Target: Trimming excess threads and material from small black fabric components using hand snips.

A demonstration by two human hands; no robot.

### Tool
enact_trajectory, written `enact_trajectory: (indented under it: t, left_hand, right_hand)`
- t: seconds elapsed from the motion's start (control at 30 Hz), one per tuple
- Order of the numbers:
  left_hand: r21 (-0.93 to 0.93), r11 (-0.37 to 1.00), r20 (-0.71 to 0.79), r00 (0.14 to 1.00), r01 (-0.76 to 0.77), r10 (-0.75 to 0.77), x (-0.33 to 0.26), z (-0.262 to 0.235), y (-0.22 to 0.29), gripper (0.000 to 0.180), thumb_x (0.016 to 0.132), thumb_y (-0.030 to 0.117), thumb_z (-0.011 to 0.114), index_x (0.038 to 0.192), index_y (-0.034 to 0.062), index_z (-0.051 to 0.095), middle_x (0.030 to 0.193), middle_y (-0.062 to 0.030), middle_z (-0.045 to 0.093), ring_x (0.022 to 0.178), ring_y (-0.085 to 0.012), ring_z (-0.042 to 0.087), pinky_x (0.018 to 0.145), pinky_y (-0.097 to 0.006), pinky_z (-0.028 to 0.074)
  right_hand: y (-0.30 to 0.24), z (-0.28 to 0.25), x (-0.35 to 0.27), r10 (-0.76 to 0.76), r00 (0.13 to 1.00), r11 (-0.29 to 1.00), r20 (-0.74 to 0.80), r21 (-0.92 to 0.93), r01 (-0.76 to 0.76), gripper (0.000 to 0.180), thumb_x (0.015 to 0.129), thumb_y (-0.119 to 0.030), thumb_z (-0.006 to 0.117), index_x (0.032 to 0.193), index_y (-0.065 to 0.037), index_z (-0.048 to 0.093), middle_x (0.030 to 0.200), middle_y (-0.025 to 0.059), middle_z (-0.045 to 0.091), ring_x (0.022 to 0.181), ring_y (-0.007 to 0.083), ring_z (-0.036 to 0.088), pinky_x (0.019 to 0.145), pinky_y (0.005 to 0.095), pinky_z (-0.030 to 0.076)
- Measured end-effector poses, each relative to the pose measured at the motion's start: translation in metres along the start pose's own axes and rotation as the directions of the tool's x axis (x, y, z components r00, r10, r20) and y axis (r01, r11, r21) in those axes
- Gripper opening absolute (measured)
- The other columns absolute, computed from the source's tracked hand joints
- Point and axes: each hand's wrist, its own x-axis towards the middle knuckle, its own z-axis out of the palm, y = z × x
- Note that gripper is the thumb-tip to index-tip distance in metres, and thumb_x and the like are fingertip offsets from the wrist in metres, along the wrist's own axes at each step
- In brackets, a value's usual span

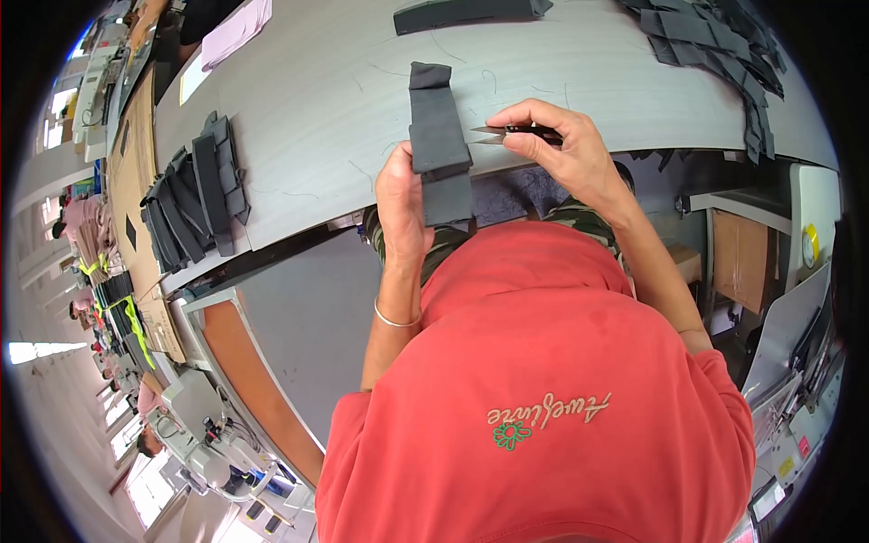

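Observation:
My left hand (400, 201) is closed on the left edge of a folded strip of dark grey fabric (439, 131), which hangs partly over the table's front edge. Most of its fingers are hidden beneath the cloth. A pair of thread snips (534, 134) sits in my right hand (575, 154), between thumb and fingers. Their two pointed blades are parted and point left at the strip's right edge, close beside it. Loose thread ends lie on the pale table (317, 118) around the cloth.
A stack of dark fabric pieces (195, 195) lies at the table's left edge, with a larger heap (706, 45) at the far right. Another folded dark piece (471, 13) lies at the back, and pink sheets (237, 32) at the far left. A sewing machine (195, 425) stands lower left.

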Motion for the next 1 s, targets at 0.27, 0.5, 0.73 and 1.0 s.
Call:
enact_trajectory:
  t: [0.27, 0.5, 0.73, 1.0]
  left_hand:
    - [0.096, 0.992, -0.072, 0.995, 0.078, -0.071, -0.001, 0.006, 0.008, 0.026, 0.086, 0.021, 0.069, 0.099, 0.0021, 0.057, 0.086, -0.0008, 0.06, 0.074, -0.0045, 0.053, 0.067, -0.02, 0.045]
    - [0.135, 0.987, -0.08, 0.994, 0.088, -0.078, -0.003, 0.007, 0.009, 0.028, 0.086, 0.022, 0.07, 0.1, 0.0015, 0.058, 0.086, -0.0005, 0.06, 0.073, -0.0047, 0.053, 0.066, -0.02, 0.045]
    - [0.055, 0.997, -0.062, 0.997, 0.054, -0.05, -0.002, 0.015, 0.01, 0.024, 0.085, 0.009, 0.069, 0.104, -0.0002, 0.057, 0.094, -0.0043, 0.063, 0.081, -0.0075, 0.058, 0.072, -0.022, 0.049]
    - [0.134, 0.991, -0.01, 1.0, 0.009, -0.008, 0.0, 0.006, -0.004, 0.024, 0.086, -0.003, 0.063, 0.107, -0.002, 0.053, 0.106, -0.0079, 0.061, 0.092, -0.0129, 0.061, 0.08, -0.025, 0.052]
  right_hand:
    - [-0.005, 0.006, 0.0, -0.03, 0.999, 0.999, 0.041, -0.015, 0.031, 0.015, 0.086, -0.012, 0.063, 0.098, -0.004, 0.068, 0.085, 0.0024, 0.068, 0.075, 0.0095, 0.059, 0.07, 0.0234, 0.046]
    - [-0.007, 0.007, -0.001, -0.083, 0.996, 0.99, 0.027, -0.116, 0.086, 0.012, 0.084, -0.009, 0.063, 0.094, -0.003, 0.068, 0.085, 0.0036, 0.067, 0.08, 0.0128, 0.061, 0.075, 0.0257, 0.047]
    - [-0.004, 0.0, 0.001, -0.006, 0.999, 1.0, -0.052, 0.029, 0.008, 0.018, 0.085, -0.017, 0.067, 0.101, -0.01, 0.067, 0.088, 0.0009, 0.066, 0.08, 0.0123, 0.058, 0.072, 0.0265, 0.046]
    - [-0.013, 0.019, -0.002, -0.138, 0.99, 0.973, -0.005, -0.186, 0.135, 0.014, 0.071, -0.003, 0.07, 0.084, -0.008, 0.067, 0.071, 0.0053, 0.065, 0.061, 0.0152, 0.061, 0.056, 0.0281, 0.046]
